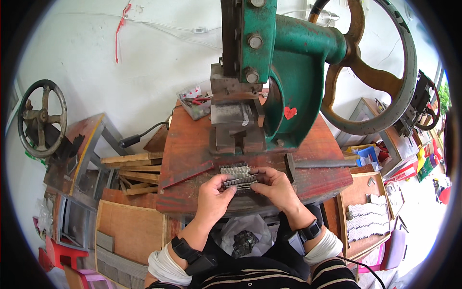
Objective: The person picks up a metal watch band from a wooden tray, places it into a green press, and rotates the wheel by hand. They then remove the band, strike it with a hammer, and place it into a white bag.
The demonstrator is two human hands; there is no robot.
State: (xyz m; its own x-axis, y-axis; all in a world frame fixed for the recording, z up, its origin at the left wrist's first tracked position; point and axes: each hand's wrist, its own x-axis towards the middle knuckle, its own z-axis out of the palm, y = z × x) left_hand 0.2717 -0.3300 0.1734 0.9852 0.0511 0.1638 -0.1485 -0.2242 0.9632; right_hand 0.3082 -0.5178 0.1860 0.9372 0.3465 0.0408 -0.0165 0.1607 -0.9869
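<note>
My left hand (215, 196) and my right hand (279, 189) meet over the front edge of a worn red wooden bench (320, 184). Between them they pinch the two ends of a ridged strip of small dark metal pieces (240, 182), thumbs on the near side. Just beyond it lies a paler silver row of similar small metal pieces (234, 170), partly hidden by the strip and my fingers. A green press (305, 96) stands behind my hands, its steel die block (239, 137) facing me.
Right of my hands lies a hammer (322, 164); left, a flat reddish bar (187, 175). The press's large handwheel (410, 58) overhangs the right side. Below, a white plastic bag (262, 231) holds dark scrap. Wooden trays (130, 216) with metal strips flank the bench.
</note>
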